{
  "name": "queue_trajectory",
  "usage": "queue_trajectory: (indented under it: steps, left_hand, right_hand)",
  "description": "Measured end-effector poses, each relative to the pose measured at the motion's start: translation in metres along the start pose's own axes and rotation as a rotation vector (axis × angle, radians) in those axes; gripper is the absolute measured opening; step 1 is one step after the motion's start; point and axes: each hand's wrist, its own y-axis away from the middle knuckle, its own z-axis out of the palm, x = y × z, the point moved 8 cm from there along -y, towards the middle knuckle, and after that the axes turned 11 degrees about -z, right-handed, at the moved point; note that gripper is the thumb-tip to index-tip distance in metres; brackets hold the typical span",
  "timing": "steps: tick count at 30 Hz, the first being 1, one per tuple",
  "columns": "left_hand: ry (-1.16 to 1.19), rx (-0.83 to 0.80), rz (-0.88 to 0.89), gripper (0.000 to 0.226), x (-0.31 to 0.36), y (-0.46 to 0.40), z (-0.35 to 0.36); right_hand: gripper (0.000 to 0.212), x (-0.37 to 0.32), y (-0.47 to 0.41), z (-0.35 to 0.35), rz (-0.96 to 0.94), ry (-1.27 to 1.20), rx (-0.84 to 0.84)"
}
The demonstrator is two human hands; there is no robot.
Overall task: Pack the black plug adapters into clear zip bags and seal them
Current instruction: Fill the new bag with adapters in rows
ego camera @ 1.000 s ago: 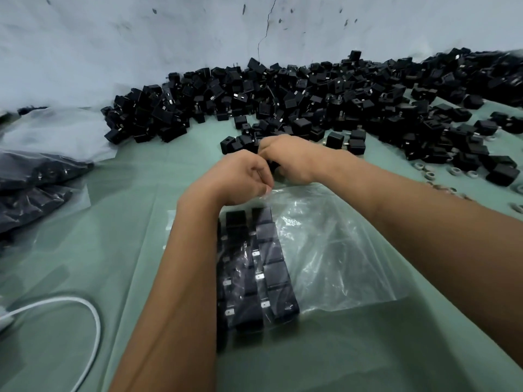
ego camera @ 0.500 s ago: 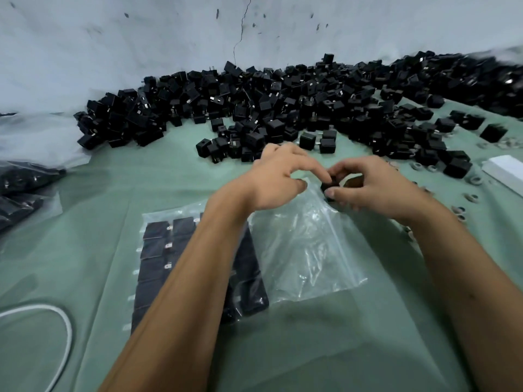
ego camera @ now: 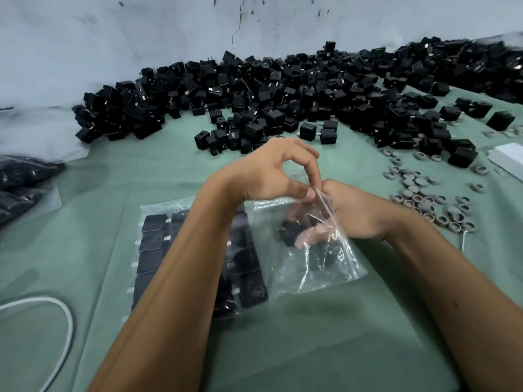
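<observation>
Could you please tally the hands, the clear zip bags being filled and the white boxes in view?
Hands: 2 (left hand, right hand)
Clear zip bag being filled: 1
White box: 1, partly cut off at the right edge
Total: 4

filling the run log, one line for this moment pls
step: loading bag | left hand: pinches zip bag mouth | right hand: inside bag, holds plug adapter | seal: open
</observation>
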Motion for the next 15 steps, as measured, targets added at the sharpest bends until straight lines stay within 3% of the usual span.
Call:
queue_trajectory:
  steps: [3, 7, 15]
  left_hand:
    - [0.106, -0.013, 0.035, 0.022, 0.005, 0.006, -0.005]
    - [0.105, -0.023, 0.025, 0.021, 0.007, 0.007, -0.007]
    - [0.093, -0.046, -0.028, 0.019, 0.0, 0.006, -0.002]
  right_hand:
    - [0.035, -0.008, -0.001, 0.014, -0.069, 0.003, -0.051]
    - [0.051, 0.017, 0.003, 0.018, 0.124, 0.051, -0.058]
    - [0.048, 0.035, 0.01, 0.007, 0.198, 0.299, -0.023]
